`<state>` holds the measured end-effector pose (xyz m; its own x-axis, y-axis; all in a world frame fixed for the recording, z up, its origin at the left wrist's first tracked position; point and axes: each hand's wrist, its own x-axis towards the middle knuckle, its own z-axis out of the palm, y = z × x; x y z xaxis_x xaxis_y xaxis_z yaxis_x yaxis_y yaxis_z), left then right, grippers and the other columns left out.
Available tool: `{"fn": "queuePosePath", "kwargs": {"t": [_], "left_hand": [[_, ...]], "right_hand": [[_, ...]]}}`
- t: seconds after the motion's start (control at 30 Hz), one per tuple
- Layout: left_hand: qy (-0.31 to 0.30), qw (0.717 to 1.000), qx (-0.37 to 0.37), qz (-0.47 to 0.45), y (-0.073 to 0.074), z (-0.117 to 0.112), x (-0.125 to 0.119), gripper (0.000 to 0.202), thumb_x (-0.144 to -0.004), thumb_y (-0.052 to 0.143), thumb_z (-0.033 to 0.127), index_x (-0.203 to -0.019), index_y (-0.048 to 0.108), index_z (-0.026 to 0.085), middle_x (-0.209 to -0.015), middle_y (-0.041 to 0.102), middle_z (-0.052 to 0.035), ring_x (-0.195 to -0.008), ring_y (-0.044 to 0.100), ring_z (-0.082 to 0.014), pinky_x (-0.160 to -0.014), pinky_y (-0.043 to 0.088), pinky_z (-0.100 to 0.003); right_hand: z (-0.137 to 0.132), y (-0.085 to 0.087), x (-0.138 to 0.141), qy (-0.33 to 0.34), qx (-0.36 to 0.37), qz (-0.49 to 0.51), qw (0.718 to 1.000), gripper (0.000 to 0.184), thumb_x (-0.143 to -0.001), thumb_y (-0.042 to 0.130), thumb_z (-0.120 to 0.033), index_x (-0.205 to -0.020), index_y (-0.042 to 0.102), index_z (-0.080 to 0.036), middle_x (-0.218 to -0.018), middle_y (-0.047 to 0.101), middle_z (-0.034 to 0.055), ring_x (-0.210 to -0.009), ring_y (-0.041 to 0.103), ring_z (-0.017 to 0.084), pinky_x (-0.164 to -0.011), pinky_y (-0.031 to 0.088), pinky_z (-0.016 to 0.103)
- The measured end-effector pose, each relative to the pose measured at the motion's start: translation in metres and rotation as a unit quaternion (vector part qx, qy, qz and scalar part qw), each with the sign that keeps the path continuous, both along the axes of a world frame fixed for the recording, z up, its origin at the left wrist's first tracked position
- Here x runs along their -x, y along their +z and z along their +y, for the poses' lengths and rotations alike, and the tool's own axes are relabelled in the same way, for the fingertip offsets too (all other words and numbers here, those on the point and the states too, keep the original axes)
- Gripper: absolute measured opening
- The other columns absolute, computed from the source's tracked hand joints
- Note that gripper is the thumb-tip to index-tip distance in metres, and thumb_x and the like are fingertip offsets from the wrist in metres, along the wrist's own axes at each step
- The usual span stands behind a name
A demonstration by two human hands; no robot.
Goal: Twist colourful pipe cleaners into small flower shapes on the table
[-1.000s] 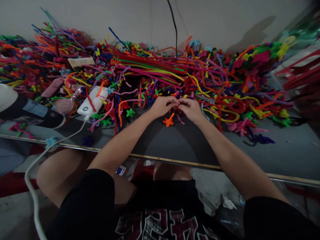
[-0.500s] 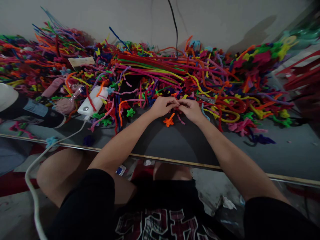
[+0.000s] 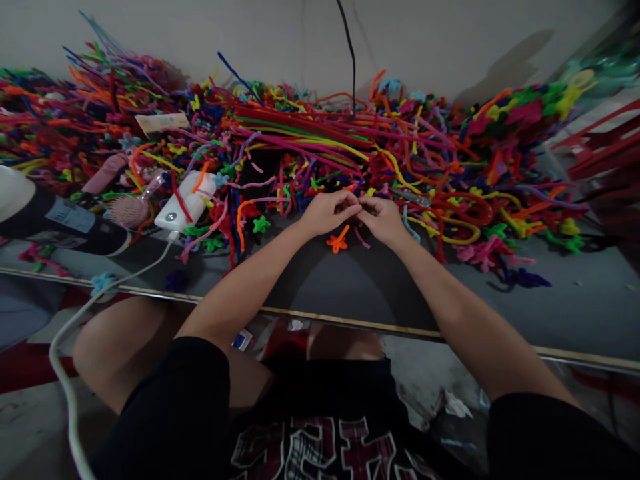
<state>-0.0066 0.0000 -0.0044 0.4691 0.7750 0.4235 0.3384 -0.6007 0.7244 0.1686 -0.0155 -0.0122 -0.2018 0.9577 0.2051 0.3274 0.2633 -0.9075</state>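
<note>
My left hand (image 3: 327, 213) and my right hand (image 3: 381, 219) meet over the table at the front of a heap of coloured pipe cleaners (image 3: 300, 143). Thumbs and fingers of both are pinched together, fingertips touching. Whatever lies between them is small and covered by the fingers. Just below my left hand an orange pipe-cleaner flower (image 3: 337, 243) rests on the grey tabletop (image 3: 345, 287). Beside it, under my right hand, the end of a pink pipe cleaner (image 3: 361, 237) shows. A green pipe-cleaner flower (image 3: 261, 225) lies left of my left hand.
Scissors with red and yellow handles (image 3: 460, 208) lie right of my hands. On the left are a white power bank (image 3: 187, 201) with a white cable (image 3: 70, 373), a pink hairbrush (image 3: 131, 210), a cream tube (image 3: 163, 124) and a dark bottle (image 3: 75, 223). A black cord (image 3: 349, 50) hangs behind.
The fingers have shifted slightly: my left thumb now reaches further right, against the right fingertips. A bit of red seen between the fingertips before is now covered. Surrounding things have stayed put.
</note>
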Motion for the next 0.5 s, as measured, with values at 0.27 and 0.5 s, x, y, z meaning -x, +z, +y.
{"fn": "queuePosePath", "kwargs": {"t": [0.27,0.5], "left_hand": [[-0.009,1.000,-0.005,-0.003,0.0022,-0.0016,0.0004,0.024,-0.089,0.053,0.039,-0.087,0.059,0.016,-0.069,0.063,0.0002,-0.059,0.055,-0.0078,-0.058,0.041,-0.021],[-0.027,1.000,0.001,0.002,0.0013,-0.0005,0.0016,0.018,-0.087,0.052,0.032,-0.089,0.059,0.016,-0.070,0.062,0.0000,-0.058,0.052,-0.0077,-0.057,0.041,-0.022]], "right_hand": [[0.0025,-0.0044,-0.0013,-0.015,-0.012,-0.017,1.000,0.023,-0.077,0.063,-0.033,-0.089,0.073,-0.018,-0.069,0.067,0.0007,-0.055,0.056,0.011,-0.054,0.045,0.025],[0.0003,0.0003,-0.0001,-0.007,-0.006,-0.019,1.000,0.023,-0.075,0.061,-0.031,-0.088,0.073,-0.017,-0.068,0.067,0.0012,-0.054,0.055,0.011,-0.053,0.043,0.025]]}}
